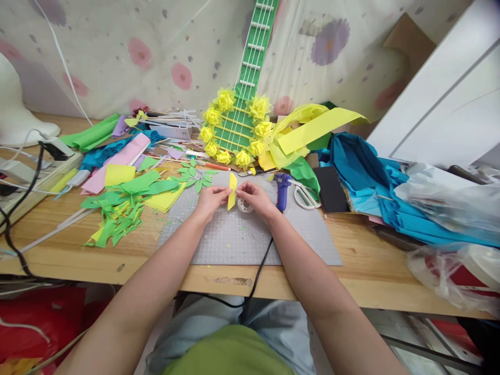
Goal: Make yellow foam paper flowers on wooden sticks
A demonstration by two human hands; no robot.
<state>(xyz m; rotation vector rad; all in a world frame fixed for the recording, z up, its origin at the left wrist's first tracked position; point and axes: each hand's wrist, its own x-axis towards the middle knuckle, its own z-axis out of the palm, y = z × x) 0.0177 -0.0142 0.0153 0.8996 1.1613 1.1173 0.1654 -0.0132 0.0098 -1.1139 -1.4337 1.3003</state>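
Observation:
My left hand (212, 201) pinches the left edge of a small folded piece of yellow paper (232, 190), held upright above the grey cutting mat (219, 250). At its right edge, my right hand (255, 198) has thumb and fingers closed on the same paper. Partly under the right hand lies a clear tape roll (245, 207). A blue glue gun (282, 190) stands just right of that hand, with white-handled scissors (305, 197) beyond it. Green paper leaves (194, 176) on thin stems lie behind my left hand.
A green paper guitar (240, 125) ringed with yellow paper flowers leans on the wall. Green scraps (121, 205) and coloured paper heap up left. Yellow paper (318, 130), a black phone-like slab (333, 189) and blue paper (355, 156) lie right. A black cable (261, 268) crosses the front edge.

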